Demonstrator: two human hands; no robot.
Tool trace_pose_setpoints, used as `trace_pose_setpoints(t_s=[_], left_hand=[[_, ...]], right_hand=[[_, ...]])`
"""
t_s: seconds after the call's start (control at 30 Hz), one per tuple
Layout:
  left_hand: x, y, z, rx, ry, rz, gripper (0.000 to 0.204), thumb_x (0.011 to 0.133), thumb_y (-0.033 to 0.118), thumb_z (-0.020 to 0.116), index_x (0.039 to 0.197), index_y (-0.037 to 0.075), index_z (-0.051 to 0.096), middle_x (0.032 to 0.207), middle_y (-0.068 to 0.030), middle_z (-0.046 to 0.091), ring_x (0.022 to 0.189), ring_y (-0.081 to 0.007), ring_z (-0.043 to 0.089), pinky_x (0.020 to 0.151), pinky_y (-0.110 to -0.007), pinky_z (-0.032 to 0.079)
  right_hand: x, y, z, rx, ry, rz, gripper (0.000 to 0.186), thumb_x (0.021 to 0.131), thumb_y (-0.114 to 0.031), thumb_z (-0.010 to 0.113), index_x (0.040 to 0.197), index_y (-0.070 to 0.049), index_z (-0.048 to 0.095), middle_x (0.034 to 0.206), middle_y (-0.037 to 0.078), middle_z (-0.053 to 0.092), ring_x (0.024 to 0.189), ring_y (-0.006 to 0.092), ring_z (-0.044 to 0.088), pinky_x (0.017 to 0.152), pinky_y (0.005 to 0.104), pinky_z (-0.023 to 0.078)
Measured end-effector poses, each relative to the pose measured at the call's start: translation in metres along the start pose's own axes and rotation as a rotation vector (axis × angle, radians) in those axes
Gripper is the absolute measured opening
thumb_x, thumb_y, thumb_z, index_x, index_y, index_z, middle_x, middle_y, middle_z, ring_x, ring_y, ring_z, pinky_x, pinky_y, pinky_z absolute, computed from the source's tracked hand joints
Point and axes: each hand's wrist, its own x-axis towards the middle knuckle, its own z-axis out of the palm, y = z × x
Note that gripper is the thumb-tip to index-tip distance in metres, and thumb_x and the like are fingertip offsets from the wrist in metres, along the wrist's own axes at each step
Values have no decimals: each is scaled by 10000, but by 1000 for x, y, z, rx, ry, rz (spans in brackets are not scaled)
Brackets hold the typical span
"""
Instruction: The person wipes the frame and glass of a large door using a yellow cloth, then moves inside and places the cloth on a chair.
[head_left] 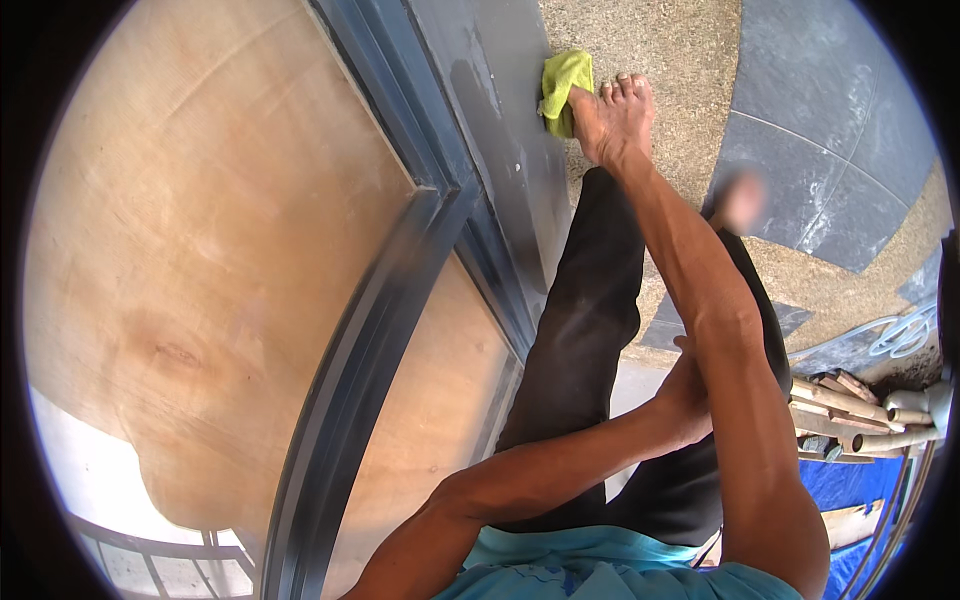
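Observation:
Low beside the dark grey wall base, my right hand (pixel 591 126) is on a yellow-green cloth (pixel 562 72), its fingers closed on it and partly hidden. Bare toes show just right of the cloth, above a black trouser leg (pixel 575 280). My left hand (pixel 690 375) reaches across beneath my right forearm, near the other trouser leg; most of its fingers are hidden, so its grip is unclear.
A large plywood panel (pixel 200 230) in a dark metal frame (pixel 360 360) fills the left. Speckled flooring (pixel 650 40) with dark tiles (pixel 800 70) lies ahead. At right are a pale coiled hose (pixel 895 335), wood pieces (pixel 840 400) and a blue tarpaulin (pixel 840 475).

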Motion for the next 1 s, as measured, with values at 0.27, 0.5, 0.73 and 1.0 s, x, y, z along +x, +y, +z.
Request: trace_pose_setpoints(t_s=[0.27, 0.5, 0.73, 1.0], left_hand=[[-13, -10, 15, -998, 0, -122, 325, 1058, 256, 390, 1358, 195, 499, 1397, -26, 527, 1332, -207, 439, 1121, -365, 330], [14, -45, 80, -478, 103, 73, 355, 1036, 247, 419, 1369, 149, 489, 1420, -57, 507, 1340, -234, 432, 1116, -372, 347], [11, -20, 46, -1197, 141, -101, 477, 1056, 425, 380, 1461, 174, 410, 1527, -56, 424, 1437, -229, 348, 1179, -389, 297], [6, 1, 43, -1641, 75, -176, 252, 995, 166, 496, 1230, 86, 451, 1170, -60, 506, 1112, -177, 485, 910, -352, 416]], right_hand=[[-32, -29, -8, 770, -159, 147, 457, 949, -448, 490, 1274, -134, 554, 1305, 28, 523, 1299, 206, 381, 1116, 388, 238], [-45, -58, 29, 1799, -403, 180, 419, 996, -424, 469, 1203, -76, 580, 1141, 54, 567, 1142, 198, 488, 1023, 331, 366], [-54, -77, -65, 1954, -666, 355, 351, 962, -380, 501, 1129, -80, 573, 1101, 18, 566, 1014, 146, 493, 917, 336, 409], [-78, -74, -3, 2042, -737, 383, 666, 930, -395, 507, 1455, -7, 378, 1482, 127, 393, 1382, 241, 321, 1133, 361, 275]])
